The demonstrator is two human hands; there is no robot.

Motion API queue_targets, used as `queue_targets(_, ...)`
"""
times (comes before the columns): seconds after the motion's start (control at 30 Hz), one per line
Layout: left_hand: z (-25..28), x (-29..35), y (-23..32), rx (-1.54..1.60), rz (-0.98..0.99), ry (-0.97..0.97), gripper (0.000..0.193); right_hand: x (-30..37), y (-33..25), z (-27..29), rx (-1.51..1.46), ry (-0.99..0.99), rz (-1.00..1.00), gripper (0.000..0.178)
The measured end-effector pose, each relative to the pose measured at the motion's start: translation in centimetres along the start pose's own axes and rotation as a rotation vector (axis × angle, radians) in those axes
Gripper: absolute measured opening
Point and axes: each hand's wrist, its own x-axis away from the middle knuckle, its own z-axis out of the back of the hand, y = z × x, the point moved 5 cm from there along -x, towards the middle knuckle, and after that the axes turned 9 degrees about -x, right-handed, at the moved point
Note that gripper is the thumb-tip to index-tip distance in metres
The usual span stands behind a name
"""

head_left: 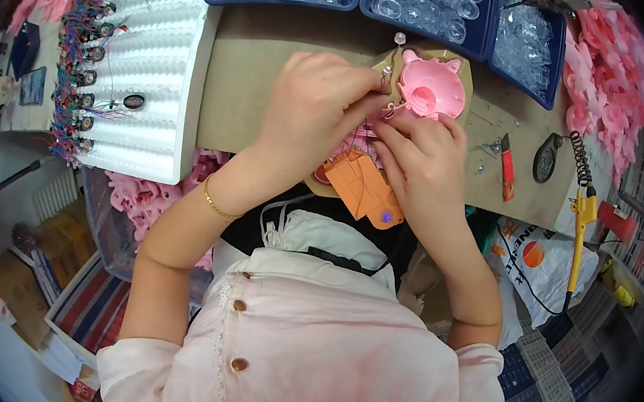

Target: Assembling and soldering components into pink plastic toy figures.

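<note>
My left hand (310, 105) is closed in a pinch at a thin wire, beside a small clear bulb (387, 71). My right hand (430, 156) has its fingers bent together over thin wires and pink plastic; what they grip is hidden. A pink animal-shaped plastic shell (446, 84) with small ears lies hollow side up just beyond my right fingers. Below my hands an orange plastic box (359, 183) with a purple round part (387, 217) lies tilted at the table's near edge. Thin dark wires run from it up between my hands.
Blue bins (362, 5) of clear plastic parts line the table's far side. On the left stands a white foam tray (159, 66) with wired round parts. A red cutter knife (508, 167) and a yellow-handled soldering iron (583, 220) lie right. Pink parts (613, 82) pile up far right.
</note>
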Motion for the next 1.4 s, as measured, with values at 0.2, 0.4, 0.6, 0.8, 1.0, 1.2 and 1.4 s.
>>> queue_targets(0.2, -0.3, -0.2, -0.3, 0.095, 0.094, -0.127, 0.012, -1.1, 0.4, -0.1, 0.035, -0.117, -0.001, 0.011)
queue_targets(0.4, -0.1, 0.1, 0.1, 0.106, 0.091, -0.092, 0.012, -0.2, 1.5, 0.4, -0.108, -0.003, 0.009, 0.010)
queue_targets(0.6, -0.2, 0.2, -0.3, 0.133, 0.172, -0.126, 0.013, -0.8, 1.0, 0.1, -0.060, -0.066, -0.029, 0.010)
queue_targets(0.8, -0.2, -0.1, 0.0, 0.380, 0.281, -0.132, 0.015, -1.1, 0.5, -0.3, 0.033, -0.075, -0.047, 0.006)
queue_targets(1.0, 1.0, 0.3, -1.7, 0.334, 0.277, -0.092, 0.016, 1.1, -0.2, 2.0, -0.067, -0.024, -0.035, 0.019)
queue_targets(1.2, 2.6, -1.7, 0.5, 0.014, 0.108, -0.173, 0.014, 4.2, -3.6, 1.0, 0.154, -0.075, -0.227, 0.058)
queue_targets(1.4, 1.4, -1.6, -1.0, 0.478, 0.508, -0.373, 0.021, 2.3, -2.5, 3.6, -0.254, -0.160, -0.232, 0.052)
